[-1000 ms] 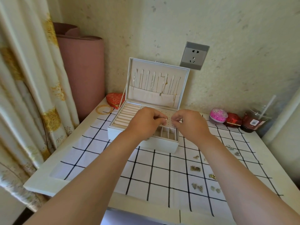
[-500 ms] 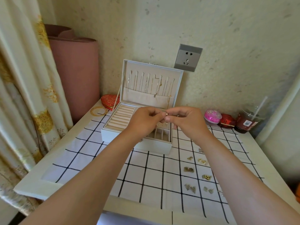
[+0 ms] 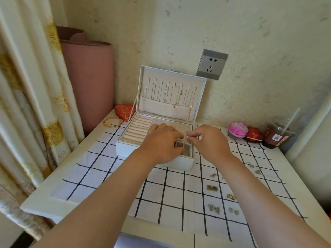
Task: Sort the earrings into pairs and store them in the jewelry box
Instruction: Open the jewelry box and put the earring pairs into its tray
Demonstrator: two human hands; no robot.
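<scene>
Both the left hand [image 3: 163, 142] and right hand [image 3: 212, 140] were lowered onto the jewelry box [image 3: 125, 149] stud panel [image 3: 172, 125]. The earring [image 3: 187, 134] was pinched by the right; the left's hold was unclear. Insertion was likely underway.

Both arms reach forward, left hand [image 3: 161, 142] loosely curled, right hand [image 3: 209, 142] fingertips pinched.

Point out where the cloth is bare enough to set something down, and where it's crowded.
Bare: the left half of the cloth, from the bangles down to the near edge, and the strip in front of the box. Crowded: the right side, dotted with earrings, and the back right corner by the cup.
</scene>
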